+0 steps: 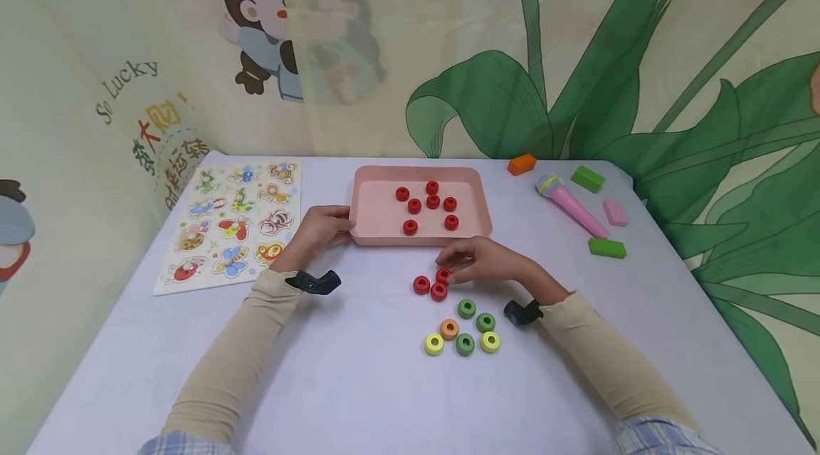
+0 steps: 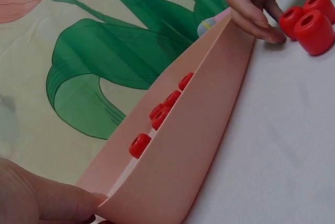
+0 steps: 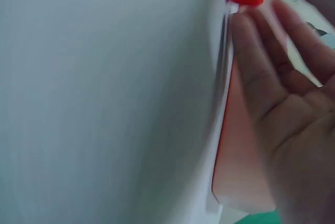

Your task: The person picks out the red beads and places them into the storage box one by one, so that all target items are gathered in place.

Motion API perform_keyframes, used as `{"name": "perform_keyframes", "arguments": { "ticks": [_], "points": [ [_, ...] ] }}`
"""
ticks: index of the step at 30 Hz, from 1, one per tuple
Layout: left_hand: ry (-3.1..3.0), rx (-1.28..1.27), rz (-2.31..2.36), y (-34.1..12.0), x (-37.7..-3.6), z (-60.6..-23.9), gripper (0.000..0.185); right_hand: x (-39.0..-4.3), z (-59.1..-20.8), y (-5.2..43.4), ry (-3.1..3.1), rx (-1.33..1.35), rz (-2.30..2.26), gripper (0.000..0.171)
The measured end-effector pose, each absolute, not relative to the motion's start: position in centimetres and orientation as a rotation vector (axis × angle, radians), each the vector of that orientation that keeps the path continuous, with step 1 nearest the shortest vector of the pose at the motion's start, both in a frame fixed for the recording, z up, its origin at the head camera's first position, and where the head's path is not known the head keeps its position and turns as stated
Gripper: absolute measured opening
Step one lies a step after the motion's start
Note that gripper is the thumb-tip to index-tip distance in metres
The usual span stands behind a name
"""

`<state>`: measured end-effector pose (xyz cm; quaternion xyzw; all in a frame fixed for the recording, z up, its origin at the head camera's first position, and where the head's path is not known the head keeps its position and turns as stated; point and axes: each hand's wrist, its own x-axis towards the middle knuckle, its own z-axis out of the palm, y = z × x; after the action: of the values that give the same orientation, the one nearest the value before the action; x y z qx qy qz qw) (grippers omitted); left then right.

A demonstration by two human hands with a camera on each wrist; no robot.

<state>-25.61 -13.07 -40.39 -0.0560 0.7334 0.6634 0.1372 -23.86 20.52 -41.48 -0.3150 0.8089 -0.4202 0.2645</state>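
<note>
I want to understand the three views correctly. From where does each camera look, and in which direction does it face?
Head: above, facing forward and down at the pink tray; both sleeves, left hand, right hand.
Left wrist: low, along the tray wall; left thumb.
Right wrist: blurred, close to the table; right palm.
Head and left wrist share the red rings.

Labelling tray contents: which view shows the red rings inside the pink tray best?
Head view: all seven small red rings lie fully visible from above in the shallow pink plastic tray. Left wrist sees only five peeking over the tray wall. Right wrist shows none in the tray, only a blurred red shape.
</note>
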Motion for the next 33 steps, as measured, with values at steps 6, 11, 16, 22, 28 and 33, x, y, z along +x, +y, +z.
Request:
{"name": "perform_keyframes", "arguments": {
  "ticks": [6,11,16,22,28,33],
  "points": [
    [2.133,-0.182,1.901,-13.0,-25.8,-40.1,0.046,-24.0,-41.5,20.1,2.198,-0.867,-1.118,0.029],
    [2.128,-0.195,1.911,-13.1,-25.9,-40.0,0.046,-24.4,-41.2,20.1,2.222,-0.864,-1.087,0.024],
    [2.122,-0.175,1.926,-13.0,-25.9,-40.2,0.045,-25.4,-39.7,20.5,2.273,-0.834,-1.113,0.026],
    [2.148,-0.192,1.895,-12.6,-25.8,-40.2,0.044,-27.3,-36.9,21.0,2.325,-0.834,-1.204,0.023],
    [2.161,-0.2,1.877,-12.4,-25.8,-39.9,0.044,-30.1,-35.5,21.2,2.431,-0.746,-1.212,0.026],
    [2.156,-0.223,1.867,-12.4,-25.7,-40.1,0.044,-33.5,-35.4,21.2,2.495,-0.562,-1.316,0.028]
  ]
}}
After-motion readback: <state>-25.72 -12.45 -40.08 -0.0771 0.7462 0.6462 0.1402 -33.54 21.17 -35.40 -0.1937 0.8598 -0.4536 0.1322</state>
